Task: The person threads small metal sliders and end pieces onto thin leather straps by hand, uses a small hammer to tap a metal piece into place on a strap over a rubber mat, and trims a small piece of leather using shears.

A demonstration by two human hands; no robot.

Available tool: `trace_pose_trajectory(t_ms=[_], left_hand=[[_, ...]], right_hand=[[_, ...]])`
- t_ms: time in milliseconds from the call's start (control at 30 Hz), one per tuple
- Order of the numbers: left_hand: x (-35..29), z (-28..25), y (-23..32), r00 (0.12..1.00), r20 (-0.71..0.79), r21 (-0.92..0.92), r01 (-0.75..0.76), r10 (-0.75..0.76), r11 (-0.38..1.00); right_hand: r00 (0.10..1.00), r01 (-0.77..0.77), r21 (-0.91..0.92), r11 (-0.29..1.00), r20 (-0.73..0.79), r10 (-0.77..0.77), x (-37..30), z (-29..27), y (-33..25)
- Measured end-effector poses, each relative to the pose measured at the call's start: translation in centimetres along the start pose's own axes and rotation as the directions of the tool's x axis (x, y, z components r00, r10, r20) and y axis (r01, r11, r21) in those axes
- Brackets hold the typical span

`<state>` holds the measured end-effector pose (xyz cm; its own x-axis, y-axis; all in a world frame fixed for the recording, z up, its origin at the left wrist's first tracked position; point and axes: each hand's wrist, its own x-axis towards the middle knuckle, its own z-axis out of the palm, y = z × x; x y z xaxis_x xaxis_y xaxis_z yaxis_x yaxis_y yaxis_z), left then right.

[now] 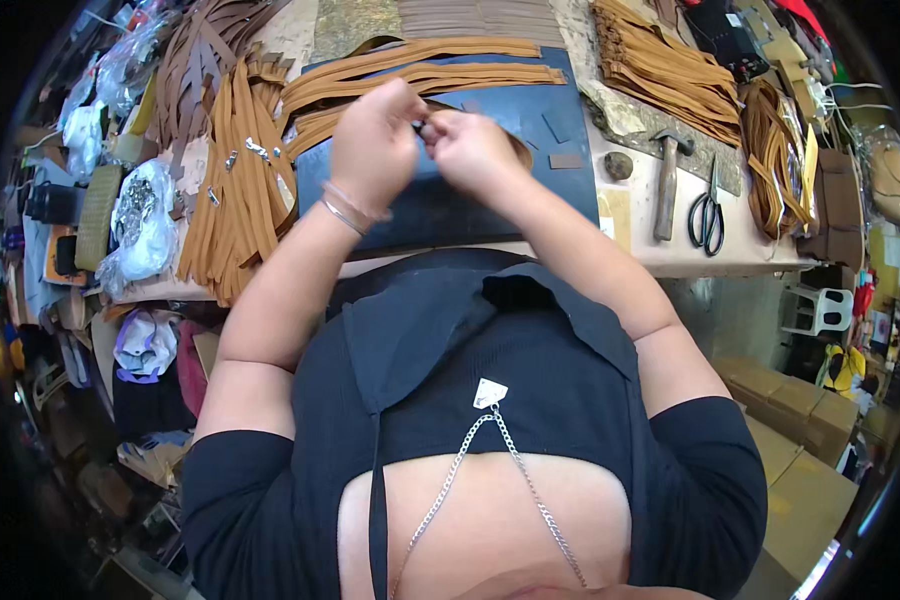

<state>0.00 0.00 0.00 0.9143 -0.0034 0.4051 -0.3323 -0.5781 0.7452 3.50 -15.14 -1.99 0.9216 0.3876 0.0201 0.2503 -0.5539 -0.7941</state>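
Note:
Over a dark blue cutting mat (420, 215), my left hand (375, 140) and my right hand (475, 155) meet with their fingertips pinched close together. A curved brown strip (522, 150) shows behind my right hand and seems to run into its fingers. What sits between the fingertips of my left hand is small and mostly hidden. Long tan-brown strips (440, 76), which look like zipper tape, lie across the mat beyond both hands. To the left hangs a bundle of similar strips (235, 200) over the table edge, with small silver metal pieces (257, 149) on it.
Right of the mat lie a hammer (668, 185), black-handled scissors (708, 215) and a round dark lump (618, 165). More brown strips (665, 75) are piled at the far right. A plastic bag of metal parts (142, 215) stands at the left. Small flat pieces (565, 160) rest on the mat.

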Motion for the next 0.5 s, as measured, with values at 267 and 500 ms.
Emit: trace_pose_trajectory(t_ms=[267, 500], left_hand=[[0.1, -0.3, -0.2, 0.985, -0.023, 0.020, -0.169, 0.169, 0.985], [-0.6, -2.6, -0.7, 0.897, 0.379, -0.633, 0.429, -0.225, 0.644]], right_hand=[[0.999, -0.012, 0.045, 0.999, -0.037, 0.013, -0.1, 0.0, -0.4], [0.927, -0.311, 0.422, 0.852, 0.332, 0.175, -3.2, -3.3, -3.3]])
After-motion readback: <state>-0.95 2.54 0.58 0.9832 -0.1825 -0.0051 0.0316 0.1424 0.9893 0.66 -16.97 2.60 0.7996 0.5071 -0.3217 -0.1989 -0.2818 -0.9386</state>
